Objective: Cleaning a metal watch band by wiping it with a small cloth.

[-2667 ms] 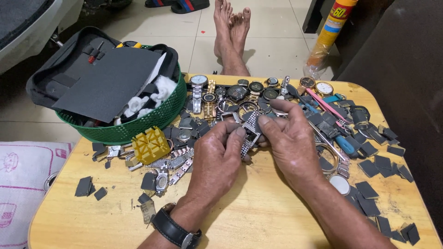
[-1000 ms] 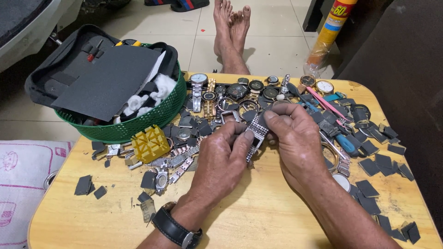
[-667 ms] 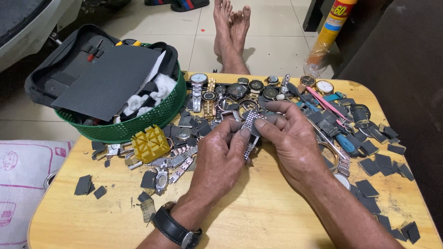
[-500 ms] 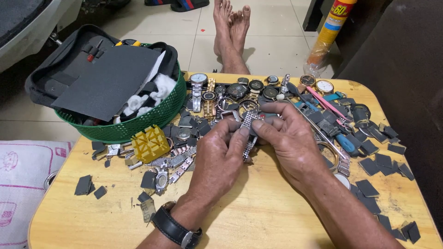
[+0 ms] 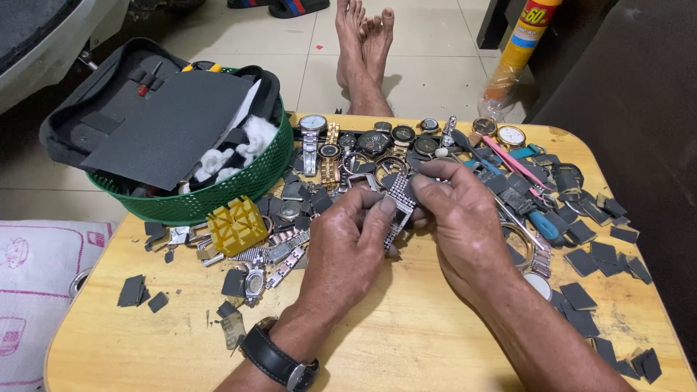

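- My left hand (image 5: 348, 243) and right hand (image 5: 457, 218) are both pinching the studded watch band (image 5: 398, 207) at table centre.
- Green basket (image 5: 218, 196) is sitting at ten o'clock.
- I'm judging steady fingertip pressure matters.

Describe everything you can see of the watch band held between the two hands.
The watch band is a narrow strip of silver metal links with a sparkly, studded surface. It hangs almost upright above the wooden table, tilted slightly. The left hand pinches its middle from the left; the right hand grips its upper end from the right. Its lower end hangs free. Fingers hide part of it, so any clasp cannot be made out.
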